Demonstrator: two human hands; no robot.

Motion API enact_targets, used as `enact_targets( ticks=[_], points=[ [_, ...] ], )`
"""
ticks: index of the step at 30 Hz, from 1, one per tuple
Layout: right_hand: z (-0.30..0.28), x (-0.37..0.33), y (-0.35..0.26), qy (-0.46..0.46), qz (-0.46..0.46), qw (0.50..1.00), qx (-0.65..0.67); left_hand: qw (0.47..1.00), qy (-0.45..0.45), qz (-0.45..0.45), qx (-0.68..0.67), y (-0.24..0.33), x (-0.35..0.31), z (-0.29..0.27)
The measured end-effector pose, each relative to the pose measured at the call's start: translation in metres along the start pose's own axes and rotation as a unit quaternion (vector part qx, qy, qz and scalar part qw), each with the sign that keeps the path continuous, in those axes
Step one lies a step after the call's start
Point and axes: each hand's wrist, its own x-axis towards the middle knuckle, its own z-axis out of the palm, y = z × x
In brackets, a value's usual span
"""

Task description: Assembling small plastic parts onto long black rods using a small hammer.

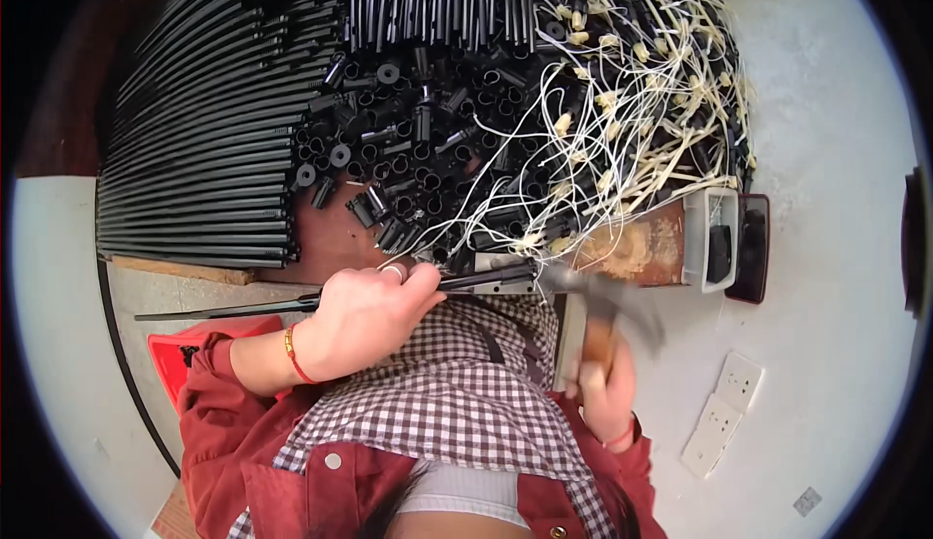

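A person's left hand (364, 320) is clenching one thin black rod (292, 303), pressing its end onto one wooden block (637, 247). The right hand (607, 388) is gripping the wooden handle of one hammer (607, 311), its blurred head hovering just beside the block, near the rod's tip. Behind the block, short black tubes (408, 150) are lying heaped, too many to count, tangled with pale cords (622, 102). Left of the block, long black rods (204, 150) are stacked. Right of it, one white tray (709, 238) and two white sockets (724, 413) are sitting
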Motion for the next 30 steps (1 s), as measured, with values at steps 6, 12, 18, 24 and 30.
enact_targets(
  ticks=[6, 12, 18, 24, 30],
  points=[
    [-0.008, -0.011, -0.021, 0.012, -0.184, 0.954, -0.237, 1.000, -0.019, 0.015, 0.010, -0.001, 0.004, -0.009],
    [-0.026, 0.001, -0.030, 0.048, -0.177, 0.976, -0.115, 0.997, -0.058, 0.003, -0.043, -0.007, 0.001, -0.008],
    [-0.029, 0.032, -0.034, 0.231, -0.229, 0.912, -0.251, 0.843, -0.232, -0.050, -0.483, -0.013, 0.012, -0.022],
    [0.033, 0.036, -0.093, -0.183, -0.457, 0.861, -0.129, 0.762, -0.062, -0.008, -0.644, 0.008, -0.011, 0.009],
    [-0.103, 0.138, -0.188, 0.161, -0.426, 0.834, -0.311, 0.878, -0.157, -0.215, -0.398, -0.012, -0.107, 0.003]
  ],
)
